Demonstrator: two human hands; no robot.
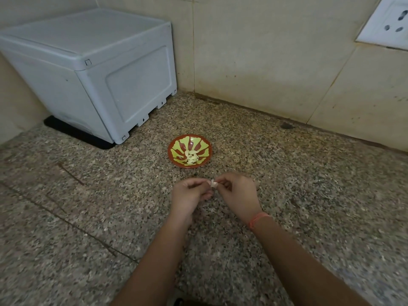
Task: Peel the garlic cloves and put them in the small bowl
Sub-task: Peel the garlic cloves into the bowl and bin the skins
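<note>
Over the speckled grey-brown granite counter point(287, 195), the person's left hand point(189, 195) and right hand point(237, 195) meet fingertip to fingertip; between them a small pale garlic clove point(214, 184) with papery skin is pinched, the fingers of both hands curled round it; a thin orange thread band point(259, 219) circles the right wrist. Just beyond the hands, apart from them, sits the small round bowl with a red-brown rim and green petal pattern point(174, 151); a little heap of pale peeled cloves point(191, 158) lies in its middle. Farther back on the left a pale grey plastic box point(92, 69) stands against the beige tiled wall point(265, 62); a white socket plate point(388, 23) is fixed high at the right.
</note>
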